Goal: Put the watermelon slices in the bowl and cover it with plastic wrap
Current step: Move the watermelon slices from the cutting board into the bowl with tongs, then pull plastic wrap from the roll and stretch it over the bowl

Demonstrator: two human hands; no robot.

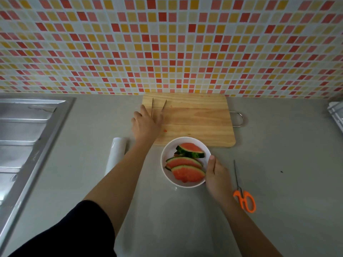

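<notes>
A white bowl (pixel 167 154) sits on the grey counter just in front of the wooden cutting board (pixel 200 115). It holds three watermelon slices (pixel 187 167) with green rind. My right hand (pixel 217 175) grips the bowl's right rim, thumb on top of the edge. My left hand (pixel 145 123) lies with fingers stretched out on the board's left end, over the rear of metal tongs (pixel 158 106) whose two tips stick out beyond it. A white roll of plastic wrap (pixel 117 156) lies on the counter left of the bowl, partly behind my left forearm.
Orange-handled scissors (pixel 244 198) lie to the right of my right hand. A steel sink and drainer (pixel 27 130) fill the left side. A tiled wall (pixel 167 43) rises right behind the board. Something pale (pixel 336 114) shows at the far right edge.
</notes>
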